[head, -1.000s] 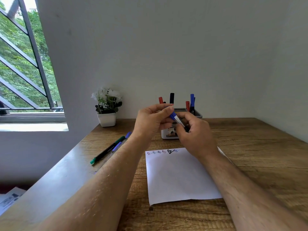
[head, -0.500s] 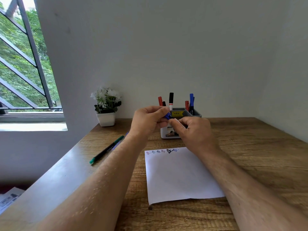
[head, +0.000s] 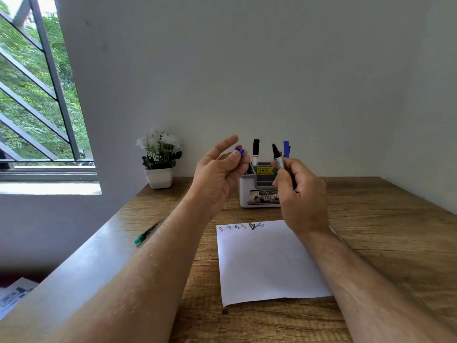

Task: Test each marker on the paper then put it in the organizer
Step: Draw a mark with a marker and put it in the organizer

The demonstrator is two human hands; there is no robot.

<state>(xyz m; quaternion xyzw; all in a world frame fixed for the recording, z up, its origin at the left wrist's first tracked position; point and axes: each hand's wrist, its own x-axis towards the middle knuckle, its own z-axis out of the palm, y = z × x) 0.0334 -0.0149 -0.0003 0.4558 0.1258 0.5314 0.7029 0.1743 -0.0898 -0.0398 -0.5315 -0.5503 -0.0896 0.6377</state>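
My right hand [head: 300,194] grips an uncapped marker [head: 278,158] upright, its dark tip pointing up. My left hand [head: 218,179] pinches the marker's blue cap [head: 238,152] between thumb and fingers, with the index finger stretched out. Both hands hover above the far edge of a white paper [head: 269,261] that carries several small scribbles [head: 243,227] along its top. Behind the hands stands a white and grey organizer [head: 258,191] with several markers upright in it, black [head: 256,149] and blue [head: 286,148] among them.
A green-capped pen [head: 146,235] lies on the wooden desk [head: 383,231] to the left, partly hidden by my left forearm. A small potted plant [head: 159,160] stands at the back left by the wall. A window lies to the left, walls behind and right.
The cap has come off the marker. My hands have moved apart, the left one taking the blue cap leftward, the right one holding the marker with its tip bared.
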